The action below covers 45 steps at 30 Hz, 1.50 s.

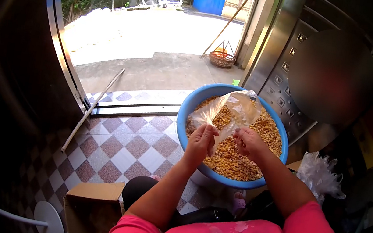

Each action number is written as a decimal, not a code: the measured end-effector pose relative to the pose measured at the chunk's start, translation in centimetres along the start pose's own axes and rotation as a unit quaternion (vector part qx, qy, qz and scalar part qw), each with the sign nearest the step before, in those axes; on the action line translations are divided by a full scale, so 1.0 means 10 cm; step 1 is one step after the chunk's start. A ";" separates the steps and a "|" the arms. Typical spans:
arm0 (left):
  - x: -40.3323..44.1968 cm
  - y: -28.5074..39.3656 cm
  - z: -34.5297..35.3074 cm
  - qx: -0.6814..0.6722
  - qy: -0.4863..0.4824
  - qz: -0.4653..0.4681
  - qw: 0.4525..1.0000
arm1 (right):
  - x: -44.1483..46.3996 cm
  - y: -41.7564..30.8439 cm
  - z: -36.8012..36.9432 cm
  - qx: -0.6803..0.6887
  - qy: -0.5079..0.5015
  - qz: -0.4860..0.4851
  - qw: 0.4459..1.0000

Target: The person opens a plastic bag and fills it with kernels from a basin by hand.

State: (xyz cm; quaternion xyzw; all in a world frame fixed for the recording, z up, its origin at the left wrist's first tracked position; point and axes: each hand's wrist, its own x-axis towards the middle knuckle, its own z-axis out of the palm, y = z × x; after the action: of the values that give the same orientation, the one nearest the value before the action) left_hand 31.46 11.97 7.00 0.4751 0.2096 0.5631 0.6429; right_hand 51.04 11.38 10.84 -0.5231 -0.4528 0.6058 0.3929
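Note:
A clear plastic bag (pixel 244 104) spreads between my two hands, over a blue basin (pixel 184 128) full of yellow corn kernels (pixel 232 162). My left hand (pixel 202 140) is closed around a gathered part of the bag at the basin's left side. To its right, my right hand (pixel 249 143) pinches the bag's near edge between thumb and fingers. Kernels show through the thin film. Whether any kernels lie inside the bag, I cannot tell.
An open cardboard box (pixel 92 203) stands at my lower left, beside a white round object (pixel 49 221). Crumpled clear bags (pixel 320 176) are at the right. A pole (pixel 93 109) leans across the tiled floor near the doorway. Outside sits a wicker basket (pixel 222 59).

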 end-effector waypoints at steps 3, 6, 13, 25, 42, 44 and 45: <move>0.01 -0.02 -0.01 0.018 0.005 -0.002 1.000 | 0.20 -0.27 0.16 0.146 0.008 0.050 0.988; 0.00 -0.02 -0.02 -0.007 -0.002 0.007 1.000 | 0.57 -0.29 0.06 0.259 -0.035 0.094 0.961; 0.01 -0.02 -0.03 -0.014 -0.008 -0.008 1.000 | 0.71 -0.37 0.35 0.206 0.060 0.076 0.974; 0.01 -0.03 -0.03 -0.013 0.001 -0.011 1.000 | 0.57 -0.31 0.32 0.039 -0.009 -0.055 0.998; 0.01 -0.01 0.00 0.000 0.003 0.017 1.000 | -0.08 0.19 -0.64 -0.611 0.250 -0.239 0.712; 0.01 0.00 0.01 0.004 0.004 0.017 1.000 | -0.04 0.27 -0.69 -0.622 0.215 -0.164 0.735; 0.01 0.01 0.02 0.001 0.010 0.013 1.000 | -0.08 0.25 -0.62 -0.642 0.194 -0.132 0.730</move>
State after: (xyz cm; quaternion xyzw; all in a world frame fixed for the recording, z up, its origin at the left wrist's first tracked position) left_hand 31.61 11.98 7.15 0.4725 0.2102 0.5762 0.6328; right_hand 57.25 10.73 8.46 -0.6917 -0.7124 -0.0015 0.1185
